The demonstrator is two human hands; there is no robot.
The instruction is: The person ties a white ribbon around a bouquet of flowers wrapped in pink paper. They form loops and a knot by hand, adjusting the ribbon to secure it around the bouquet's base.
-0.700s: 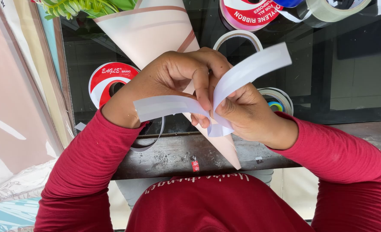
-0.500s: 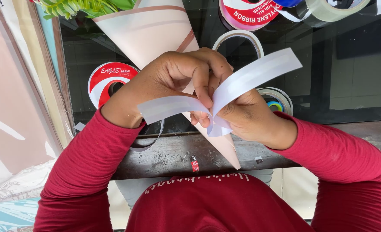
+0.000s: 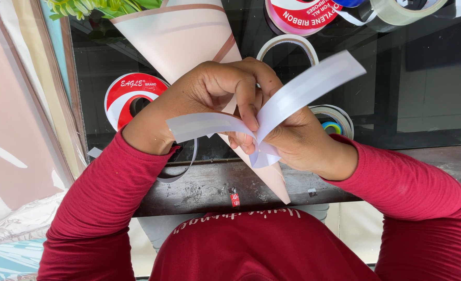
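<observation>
Both hands meet over the near edge of the dark glass-topped table [image 3: 423,104], working a flat white ribbon strip [image 3: 308,86] around the narrow end of a pale pink paper cone wrapper [image 3: 181,34]. The left hand [image 3: 212,91] is curled shut, its forefinger and thumb pinching the ribbon where the two tails cross. The right hand [image 3: 298,140] is closed too, fingers tucked under that crossing and gripping the ribbon there. From the pinch, one tail runs up and away to the right, its long axis slanting toward the far side of the table; the other tail lies nearly level, pointing left across the left wrist. A short loop hangs just below the fingers. The cone's long axis runs from its wide mouth at the far left, where green leaves [image 3: 98,6] show, down to its tip at the table's metal edge [image 3: 204,187]. A red and white ribbon spool [image 3: 131,93] sits just beside the left wrist.
</observation>
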